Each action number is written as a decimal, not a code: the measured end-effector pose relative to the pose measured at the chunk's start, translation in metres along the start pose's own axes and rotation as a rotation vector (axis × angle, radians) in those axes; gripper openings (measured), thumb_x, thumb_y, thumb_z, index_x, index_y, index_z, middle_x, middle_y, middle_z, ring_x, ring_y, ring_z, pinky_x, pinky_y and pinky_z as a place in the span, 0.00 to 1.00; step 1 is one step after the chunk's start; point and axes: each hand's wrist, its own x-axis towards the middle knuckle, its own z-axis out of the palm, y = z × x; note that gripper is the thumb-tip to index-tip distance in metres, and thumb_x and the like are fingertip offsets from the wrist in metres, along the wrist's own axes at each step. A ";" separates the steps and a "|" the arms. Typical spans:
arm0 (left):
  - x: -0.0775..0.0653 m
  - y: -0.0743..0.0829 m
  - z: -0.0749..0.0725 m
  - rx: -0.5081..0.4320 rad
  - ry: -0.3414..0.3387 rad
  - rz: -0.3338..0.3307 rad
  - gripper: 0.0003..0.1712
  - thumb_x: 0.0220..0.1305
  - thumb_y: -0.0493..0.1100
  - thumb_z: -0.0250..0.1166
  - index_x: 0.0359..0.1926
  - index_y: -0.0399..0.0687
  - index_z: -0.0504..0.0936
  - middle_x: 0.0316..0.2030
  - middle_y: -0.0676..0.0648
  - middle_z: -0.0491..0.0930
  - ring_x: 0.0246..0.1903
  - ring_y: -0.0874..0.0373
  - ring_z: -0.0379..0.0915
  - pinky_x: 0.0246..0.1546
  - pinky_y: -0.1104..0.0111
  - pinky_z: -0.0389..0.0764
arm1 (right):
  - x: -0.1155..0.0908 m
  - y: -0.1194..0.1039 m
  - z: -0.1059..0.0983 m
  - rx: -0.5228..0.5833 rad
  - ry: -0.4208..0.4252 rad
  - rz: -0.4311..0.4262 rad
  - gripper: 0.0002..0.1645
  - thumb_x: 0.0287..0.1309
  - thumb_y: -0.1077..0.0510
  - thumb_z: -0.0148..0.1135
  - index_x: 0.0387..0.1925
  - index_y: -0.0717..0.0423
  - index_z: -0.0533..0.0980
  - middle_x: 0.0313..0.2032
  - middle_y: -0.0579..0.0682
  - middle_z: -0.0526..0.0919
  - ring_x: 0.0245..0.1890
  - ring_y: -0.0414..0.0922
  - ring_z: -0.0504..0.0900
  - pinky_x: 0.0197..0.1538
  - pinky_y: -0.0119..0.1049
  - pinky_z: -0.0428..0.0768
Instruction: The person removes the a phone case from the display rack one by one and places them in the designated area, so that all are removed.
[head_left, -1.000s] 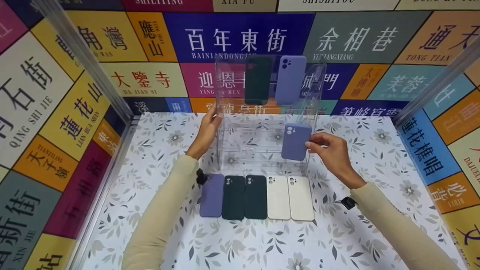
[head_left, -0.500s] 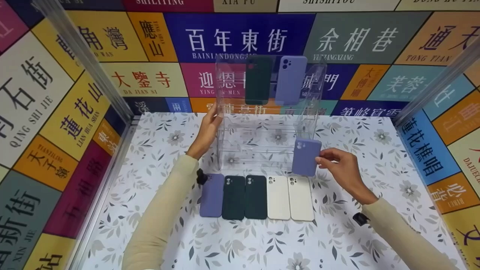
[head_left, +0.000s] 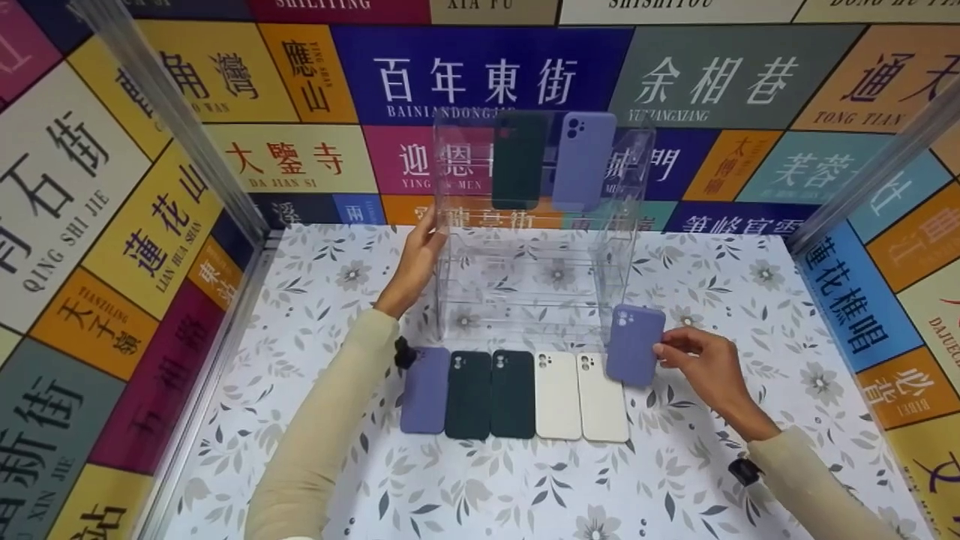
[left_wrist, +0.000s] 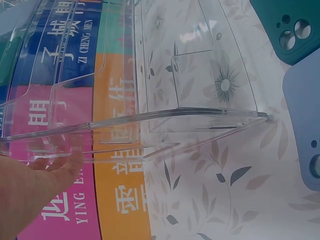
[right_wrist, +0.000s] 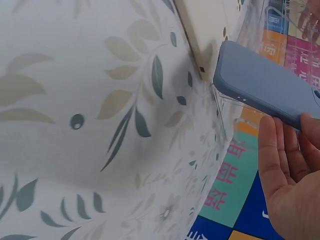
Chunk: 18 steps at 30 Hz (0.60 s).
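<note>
A lavender phone case (head_left: pixel 636 345) is pinched at its right edge between the thumb and fingers of my right hand (head_left: pixel 705 364). It is tilted, camera holes up, and overlaps a cream case in the head view. In the right wrist view, the thumb lies over the edge of the lavender case (right_wrist: pixel 270 87) with fingertips beneath. My left hand (head_left: pixel 414 262) grips the left side of a clear tiered display rack (head_left: pixel 441 300). On the rack's upper tier stand a dark green case (head_left: pixel 519 161) and another lavender case (head_left: pixel 585 161), side by side.
In front of the rack lies a row of cases: one lavender (head_left: pixel 424 397), two dark green (head_left: pixel 467 395) and two cream (head_left: pixel 558 397). A floral cloth (head_left: pixel 555 487) covers the table. Panels with Chinese lettering (head_left: pixel 480 75) enclose the back and sides.
My right hand has drawn the lavender case away from the rack's lower right, down and to the right toward the cream cases. The left hand has stayed on the rack's side.
</note>
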 end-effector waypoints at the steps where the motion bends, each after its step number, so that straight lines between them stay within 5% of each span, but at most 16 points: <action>1: 0.000 0.000 0.000 -0.002 0.001 -0.003 0.37 0.87 0.38 0.50 0.90 0.47 0.51 0.86 0.38 0.57 0.82 0.35 0.57 0.81 0.44 0.61 | -0.002 0.002 -0.002 -0.008 -0.003 0.004 0.12 0.70 0.64 0.76 0.50 0.68 0.88 0.42 0.63 0.91 0.37 0.37 0.90 0.39 0.32 0.90; 12: 0.001 -0.001 0.000 0.015 -0.014 0.014 0.37 0.89 0.42 0.51 0.90 0.46 0.51 0.83 0.38 0.62 0.77 0.40 0.66 0.80 0.48 0.65 | -0.018 0.017 -0.018 -0.020 -0.042 0.096 0.16 0.74 0.62 0.72 0.54 0.72 0.85 0.42 0.64 0.91 0.37 0.48 0.94 0.43 0.42 0.92; 18: 0.001 -0.001 0.001 0.006 -0.008 0.008 0.37 0.89 0.41 0.51 0.90 0.47 0.52 0.84 0.38 0.62 0.79 0.38 0.64 0.80 0.47 0.64 | -0.021 0.025 -0.023 -0.005 -0.060 0.151 0.18 0.74 0.62 0.71 0.56 0.74 0.84 0.44 0.66 0.91 0.37 0.45 0.94 0.43 0.40 0.92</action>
